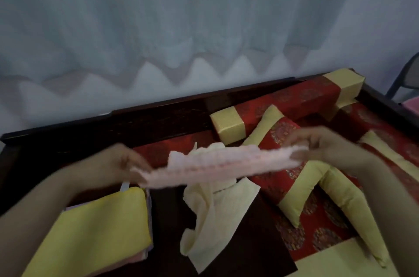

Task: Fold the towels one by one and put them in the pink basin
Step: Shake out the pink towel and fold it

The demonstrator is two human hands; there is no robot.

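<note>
Head view: left hand [122, 163] and right hand [322, 142] each grip one end of pink towel [217, 164], stretched above dark wood surface [170, 220]. Cream towel [215, 208] crumpled underneath. Red-yellow cushions [294, 183] right, pale curtain [181, 27] behind.

Pink towel [217, 163]: narrow folded strip with a ribbed, red-dotted pattern, motion-blurred, held taut and nearly level in the air, pinched at its ends by the left hand [127, 163] and right hand [317, 142]. It hangs directly above the cream towel [217, 208], which lies crumpled and unfolded. Yellow towel [99, 226]: folded flat, topping a stack just left of the cream towel.
</note>
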